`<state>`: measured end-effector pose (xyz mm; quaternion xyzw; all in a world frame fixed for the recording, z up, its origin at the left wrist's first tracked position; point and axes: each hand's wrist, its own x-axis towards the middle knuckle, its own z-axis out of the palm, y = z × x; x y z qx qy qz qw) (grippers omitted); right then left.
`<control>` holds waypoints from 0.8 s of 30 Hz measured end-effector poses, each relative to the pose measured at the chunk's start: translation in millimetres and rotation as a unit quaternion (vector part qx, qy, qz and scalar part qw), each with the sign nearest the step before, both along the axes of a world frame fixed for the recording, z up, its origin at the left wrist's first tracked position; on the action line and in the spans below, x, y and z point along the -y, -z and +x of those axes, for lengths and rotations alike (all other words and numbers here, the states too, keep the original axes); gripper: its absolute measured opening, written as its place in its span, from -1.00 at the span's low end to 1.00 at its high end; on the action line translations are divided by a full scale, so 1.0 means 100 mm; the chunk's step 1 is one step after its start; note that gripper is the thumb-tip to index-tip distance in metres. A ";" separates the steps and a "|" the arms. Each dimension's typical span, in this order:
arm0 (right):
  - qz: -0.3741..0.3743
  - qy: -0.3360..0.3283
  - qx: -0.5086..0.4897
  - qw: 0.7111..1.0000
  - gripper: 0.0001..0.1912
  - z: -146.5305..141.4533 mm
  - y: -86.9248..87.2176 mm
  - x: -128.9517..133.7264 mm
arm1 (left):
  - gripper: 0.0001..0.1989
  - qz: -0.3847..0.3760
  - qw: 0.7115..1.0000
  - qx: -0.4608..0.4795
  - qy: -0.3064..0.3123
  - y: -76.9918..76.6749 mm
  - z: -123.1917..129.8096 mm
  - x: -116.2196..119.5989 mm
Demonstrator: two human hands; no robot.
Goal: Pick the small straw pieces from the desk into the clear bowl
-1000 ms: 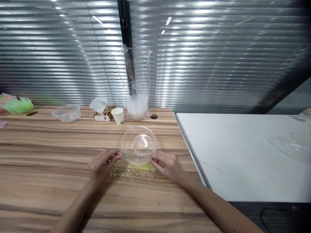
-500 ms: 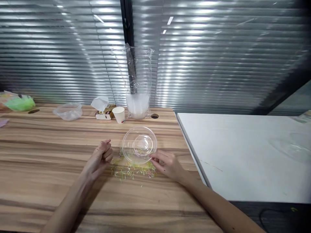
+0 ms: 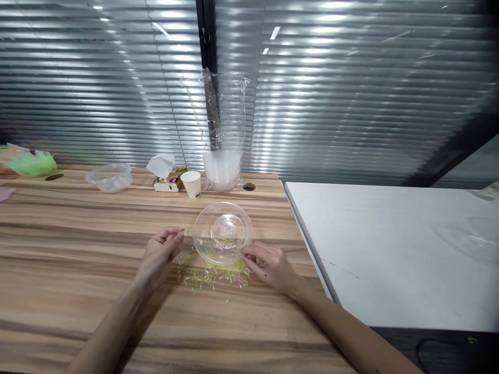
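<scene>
My right hand [image 3: 271,264] pinches the near right rim of a clear round plastic bowl [image 3: 206,236] between thumb and fingers. The bowl tilts over a scatter of yellow-green shiny tinsel shreds [image 3: 210,278] on the table, and some shreds show through its clear wall. To the left of the bowl, apart from its rim, is my left hand [image 3: 159,254]. Its thumb and fingertips come together in a pinch; whatever may be between them is too small to make out.
Behind the bowl stand a paper cup [image 3: 191,185], a tissue box [image 3: 167,184] and a bagged stack of clear bowls [image 3: 222,170]. Farther left sit another clear container [image 3: 111,179] and a green bag [image 3: 33,164]. A white table [image 3: 374,249] adjoins the wooden table [image 3: 70,270] on the right.
My left hand has uncurled from a loose fist, its fingertips now reaching toward the bowl. The bowl has tilted slightly and shifted a little left, while my right hand stays on its rim.
</scene>
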<state>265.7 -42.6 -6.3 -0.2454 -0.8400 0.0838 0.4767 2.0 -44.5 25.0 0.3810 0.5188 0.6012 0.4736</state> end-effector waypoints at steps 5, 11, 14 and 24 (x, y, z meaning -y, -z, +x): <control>-0.001 -0.003 0.001 1.000 -0.88 0.00 0.00 0.00 | -0.62 0.034 0.990 -0.125 -0.060 0.06 0.01 -0.01; 0.001 -0.002 0.003 1.000 -0.88 0.01 -0.01 0.00 | -0.60 0.034 0.973 -0.224 -0.052 0.10 -0.01 -0.02; 0.005 -0.002 0.004 1.000 -0.88 0.01 -0.03 0.01 | -0.60 0.033 0.965 -0.252 -0.054 0.09 -0.01 -0.02; -0.007 -0.004 0.002 1.000 -0.85 0.02 -0.03 0.00 | -0.61 0.029 0.946 -0.321 -0.012 0.11 -0.01 -0.03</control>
